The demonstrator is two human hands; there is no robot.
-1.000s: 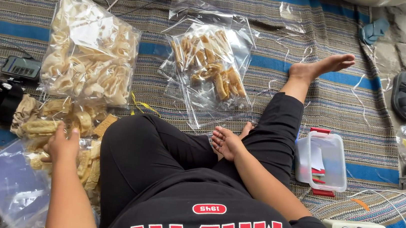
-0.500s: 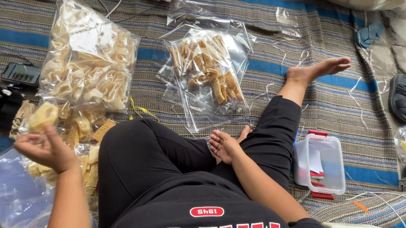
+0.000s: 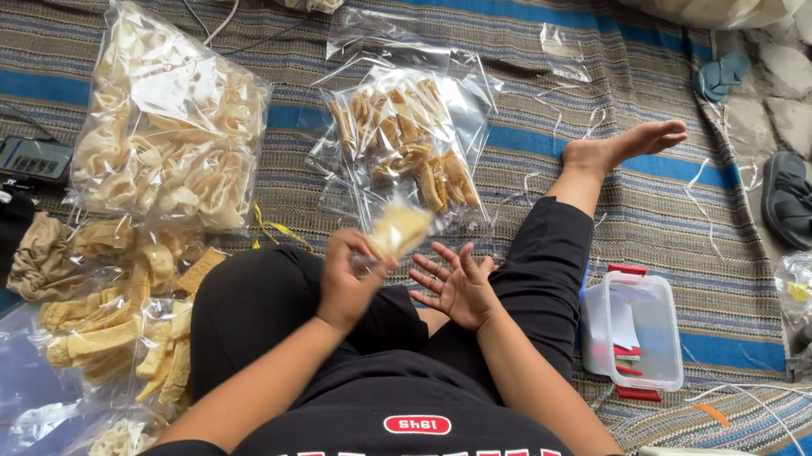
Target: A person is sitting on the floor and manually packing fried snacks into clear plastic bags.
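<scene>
At the frame's centre the left hand (image 3: 347,287) pinches a pale cracker (image 3: 398,229) (light, brittle-looking, best held gently by its edge) while the right hand (image 3: 455,286) waits open just beside it.

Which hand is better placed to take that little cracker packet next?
Probably the right hand. It lies open, palm up and empty, just beside the small cracker packet, which the left hand is holding up.
</scene>
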